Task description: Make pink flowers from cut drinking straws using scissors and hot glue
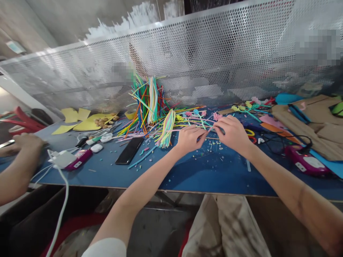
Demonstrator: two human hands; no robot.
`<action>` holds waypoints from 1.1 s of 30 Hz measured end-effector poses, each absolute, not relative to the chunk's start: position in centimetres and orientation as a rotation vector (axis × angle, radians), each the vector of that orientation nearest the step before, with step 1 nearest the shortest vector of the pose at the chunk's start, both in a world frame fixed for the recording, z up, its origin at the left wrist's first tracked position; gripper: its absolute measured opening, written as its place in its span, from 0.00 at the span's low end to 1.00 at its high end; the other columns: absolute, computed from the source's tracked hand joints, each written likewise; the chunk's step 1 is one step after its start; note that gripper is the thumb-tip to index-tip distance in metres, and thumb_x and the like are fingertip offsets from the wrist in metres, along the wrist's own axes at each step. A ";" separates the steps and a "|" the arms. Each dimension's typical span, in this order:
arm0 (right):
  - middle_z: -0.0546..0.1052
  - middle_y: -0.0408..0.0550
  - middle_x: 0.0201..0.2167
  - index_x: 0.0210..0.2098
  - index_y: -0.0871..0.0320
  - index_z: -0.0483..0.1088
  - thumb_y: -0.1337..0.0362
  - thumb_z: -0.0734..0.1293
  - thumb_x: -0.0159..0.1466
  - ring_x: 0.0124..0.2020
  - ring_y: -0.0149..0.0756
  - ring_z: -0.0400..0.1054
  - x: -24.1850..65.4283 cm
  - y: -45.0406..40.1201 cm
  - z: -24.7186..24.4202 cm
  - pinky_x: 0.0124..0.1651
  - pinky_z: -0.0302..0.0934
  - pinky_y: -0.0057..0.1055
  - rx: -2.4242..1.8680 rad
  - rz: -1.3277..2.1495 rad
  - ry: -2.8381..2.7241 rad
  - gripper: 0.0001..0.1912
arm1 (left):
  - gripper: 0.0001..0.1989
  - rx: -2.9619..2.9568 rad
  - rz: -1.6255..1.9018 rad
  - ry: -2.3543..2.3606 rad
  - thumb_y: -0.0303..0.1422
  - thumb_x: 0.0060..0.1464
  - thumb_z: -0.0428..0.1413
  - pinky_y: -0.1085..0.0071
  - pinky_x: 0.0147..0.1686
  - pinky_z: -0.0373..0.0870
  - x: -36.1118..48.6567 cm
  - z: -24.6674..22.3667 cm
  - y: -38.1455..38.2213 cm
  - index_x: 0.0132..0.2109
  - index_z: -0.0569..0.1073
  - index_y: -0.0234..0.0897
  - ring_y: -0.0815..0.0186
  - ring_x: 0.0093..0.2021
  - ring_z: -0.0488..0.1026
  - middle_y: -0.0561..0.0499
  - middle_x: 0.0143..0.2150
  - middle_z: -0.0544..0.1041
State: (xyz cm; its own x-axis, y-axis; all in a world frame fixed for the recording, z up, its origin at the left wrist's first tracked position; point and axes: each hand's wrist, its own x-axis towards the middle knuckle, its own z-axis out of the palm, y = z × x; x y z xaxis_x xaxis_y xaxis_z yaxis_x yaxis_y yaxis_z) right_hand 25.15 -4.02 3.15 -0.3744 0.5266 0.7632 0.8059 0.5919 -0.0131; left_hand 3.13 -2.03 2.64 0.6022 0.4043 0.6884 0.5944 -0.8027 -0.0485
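Observation:
Over the middle of the blue table, my left hand pinches a thin pink pipe cleaner. My right hand is closed on the same pipe cleaner, a short gap away, thumb and forefinger together. Just left of my left hand lies a bundle of pale green and yellow pipe cleaners. Behind both hands are small flower-like pieces, among them a pink one and a yellow one. Tiny coloured clippings are scattered below my hands.
A black phone lies left of my left arm. A tall bunch of pipe cleaners stands by the perforated metal screen. Purple power strips and cardboard are at right. Another person's arm rests at far left.

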 end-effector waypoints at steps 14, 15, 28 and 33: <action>0.79 0.46 0.36 0.35 0.54 0.75 0.62 0.66 0.68 0.39 0.38 0.70 26.2 -4.1 3.9 0.47 0.65 0.40 -0.756 0.017 -2.145 0.07 | 0.14 -2.519 -1.057 -0.841 0.39 0.67 0.51 0.68 0.41 0.69 2.2 2.1 -0.4 0.46 0.82 0.42 0.64 0.40 0.79 0.48 0.42 0.84; 0.78 0.46 0.36 0.36 0.54 0.74 0.63 0.65 0.68 0.39 0.38 0.70 26.4 -3.9 3.9 0.48 0.65 0.41 -0.767 -0.057 -2.201 0.07 | 0.15 -2.531 -1.059 -0.845 0.39 0.67 0.51 0.69 0.40 0.69 2.1 2.1 -0.4 0.46 0.82 0.42 0.64 0.41 0.80 0.49 0.42 0.84; 0.78 0.47 0.35 0.35 0.54 0.73 0.62 0.65 0.68 0.38 0.38 0.71 25.6 -4.3 3.8 0.45 0.67 0.40 -0.839 0.012 -1.929 0.06 | 0.17 -2.700 -1.028 -0.941 0.41 0.68 0.49 0.73 0.28 0.62 2.9 1.6 -0.7 0.47 0.82 0.44 0.68 0.30 0.79 0.51 0.33 0.83; 0.79 0.46 0.37 0.37 0.54 0.75 0.62 0.65 0.69 0.41 0.38 0.71 26.7 -3.8 3.7 0.47 0.67 0.40 -0.764 0.039 -2.205 0.07 | 0.16 -2.746 -1.020 -0.968 0.41 0.68 0.49 0.72 0.31 0.64 2.4 2.3 -0.3 0.46 0.82 0.44 0.68 0.32 0.78 0.52 0.34 0.83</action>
State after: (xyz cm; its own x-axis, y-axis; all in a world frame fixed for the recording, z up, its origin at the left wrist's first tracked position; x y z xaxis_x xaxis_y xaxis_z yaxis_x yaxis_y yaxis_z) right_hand 26.69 -3.83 3.65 -0.5098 0.5351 0.6736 0.5107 0.8184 -0.2635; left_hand 2.39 -0.34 2.34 0.5846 0.5394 0.6060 0.5769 -0.8016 0.1570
